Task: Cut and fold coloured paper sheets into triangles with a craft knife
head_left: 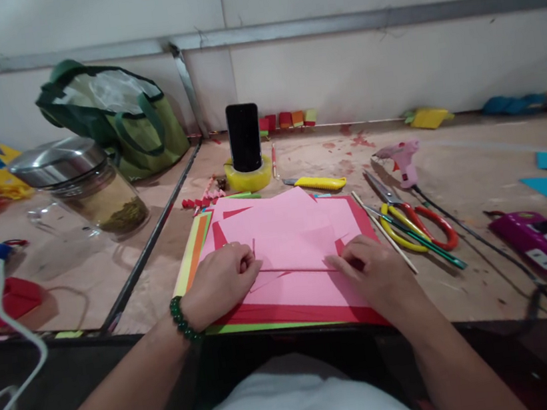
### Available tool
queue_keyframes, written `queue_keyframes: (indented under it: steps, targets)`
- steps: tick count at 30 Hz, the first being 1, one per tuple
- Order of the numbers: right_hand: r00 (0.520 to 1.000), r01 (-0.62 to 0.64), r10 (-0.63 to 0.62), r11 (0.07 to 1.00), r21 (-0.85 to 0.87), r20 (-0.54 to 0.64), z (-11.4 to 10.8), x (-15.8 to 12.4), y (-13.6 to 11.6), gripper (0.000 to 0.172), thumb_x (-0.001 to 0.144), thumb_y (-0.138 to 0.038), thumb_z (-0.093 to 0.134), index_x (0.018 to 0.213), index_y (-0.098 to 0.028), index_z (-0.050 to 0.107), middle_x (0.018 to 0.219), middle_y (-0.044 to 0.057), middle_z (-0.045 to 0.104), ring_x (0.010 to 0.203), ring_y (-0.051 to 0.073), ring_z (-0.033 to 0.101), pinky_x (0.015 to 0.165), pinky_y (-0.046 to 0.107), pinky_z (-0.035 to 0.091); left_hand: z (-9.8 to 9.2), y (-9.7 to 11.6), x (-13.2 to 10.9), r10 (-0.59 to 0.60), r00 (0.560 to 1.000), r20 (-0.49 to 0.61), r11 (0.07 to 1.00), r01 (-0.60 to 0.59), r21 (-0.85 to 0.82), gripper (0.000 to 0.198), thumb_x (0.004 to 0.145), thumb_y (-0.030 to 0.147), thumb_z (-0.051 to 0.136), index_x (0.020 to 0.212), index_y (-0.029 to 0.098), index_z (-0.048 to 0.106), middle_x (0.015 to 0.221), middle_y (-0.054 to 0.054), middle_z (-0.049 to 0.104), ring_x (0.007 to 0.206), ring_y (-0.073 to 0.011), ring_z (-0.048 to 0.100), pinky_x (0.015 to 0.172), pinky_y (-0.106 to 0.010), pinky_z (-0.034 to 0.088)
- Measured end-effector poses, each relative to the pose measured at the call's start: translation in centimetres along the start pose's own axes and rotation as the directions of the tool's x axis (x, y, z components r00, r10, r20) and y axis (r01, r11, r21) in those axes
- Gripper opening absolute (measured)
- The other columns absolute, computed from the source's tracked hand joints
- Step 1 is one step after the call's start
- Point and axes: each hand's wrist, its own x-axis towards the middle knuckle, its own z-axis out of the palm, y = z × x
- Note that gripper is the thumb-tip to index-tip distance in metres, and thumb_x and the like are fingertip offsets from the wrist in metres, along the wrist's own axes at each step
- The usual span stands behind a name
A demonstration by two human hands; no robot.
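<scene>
A sheet of pink paper (pixel 294 249) has its near edge between my two hands, and a straight fold or edge runs across it. My left hand (pixel 224 272), below a green bead bracelet (pixel 184 319), is closed with thumb and fingers on the sheet's left end. At the right end, my right hand (pixel 369 266) pinches the same edge. Beneath lie more pink sheets (pixel 286 301) on a stack of red paper (pixel 363 311), with green, orange and yellow sheets showing at the left side.
Right of the stack lie a wooden stick (pixel 385 234), scissors (pixel 414 223), a green pen (pixel 435 247) and a pink glue gun (pixel 405 161). Behind are a yellow cutter (pixel 321 182) and a phone (pixel 245 135) standing in a tape roll (pixel 250 178). Left stand a glass jar (pixel 95 195) and a green bag (pixel 154 140).
</scene>
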Motion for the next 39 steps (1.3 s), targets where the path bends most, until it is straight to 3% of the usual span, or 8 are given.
queue_keyframes:
  steps: [4, 16, 31, 39]
  targets:
    - [1.0, 0.001, -0.002, 1.0, -0.002, -0.015, 0.1, 0.0, -0.1, 0.036, 0.085, -0.037, 0.055, 0.054, -0.022, 0.047, 0.062, 0.0, 0.052, 0.054, 0.013, 0.05, 0.054, 0.027, 0.04, 0.0, 0.0, -0.1, 0.0, 1.0, 0.011, 1.0, 0.0, 0.002, 0.024, 0.085, 0.034, 0.049, 0.066, 0.02, 0.046, 0.064, 0.001, 0.051, 0.059, -0.0146, 0.047, 0.056, -0.026, 0.031]
    - [0.994, -0.064, 0.053, 0.99, 0.123, 0.095, -1.1, -0.8, -0.3, 0.024, 0.084, -0.033, 0.058, 0.064, -0.02, 0.055, 0.074, 0.002, 0.059, 0.068, 0.016, 0.056, 0.064, 0.029, 0.044, -0.1, 0.0, 0.0, 0.0, 1.0, 0.03, 1.0, 0.0, -0.011, 0.023, 0.085, 0.035, 0.049, 0.069, 0.019, 0.05, 0.066, 0.001, 0.053, 0.061, -0.015, 0.048, 0.056, -0.026, 0.032]
    - [0.996, 0.0, -0.01, 0.994, 0.114, 0.09, -1.0, -0.9, -0.1, 0.024, 0.086, -0.03, 0.057, 0.064, -0.02, 0.052, 0.074, 0.003, 0.056, 0.069, 0.017, 0.054, 0.063, 0.03, 0.043, -0.2, -0.1, -0.1, 0.018, 0.999, 0.038, 1.0, -0.018, 0.001, 0.021, 0.085, 0.034, 0.051, 0.07, 0.02, 0.05, 0.067, 0.001, 0.055, 0.061, -0.0154, 0.05, 0.055, -0.026, 0.032]
    - [0.999, 0.042, -0.043, 0.998, 0.045, 0.017, -0.6, -1.3, -0.4, 0.017, 0.084, -0.028, 0.058, 0.071, -0.021, 0.05, 0.073, 0.003, 0.057, 0.069, 0.017, 0.055, 0.064, 0.03, 0.046, -0.2, -0.1, -0.2, 0.013, 0.999, 0.043, 1.0, -0.013, 0.004, 0.017, 0.086, 0.034, 0.052, 0.076, 0.02, 0.051, 0.07, 0.001, 0.056, 0.064, -0.0158, 0.053, 0.056, -0.026, 0.035]
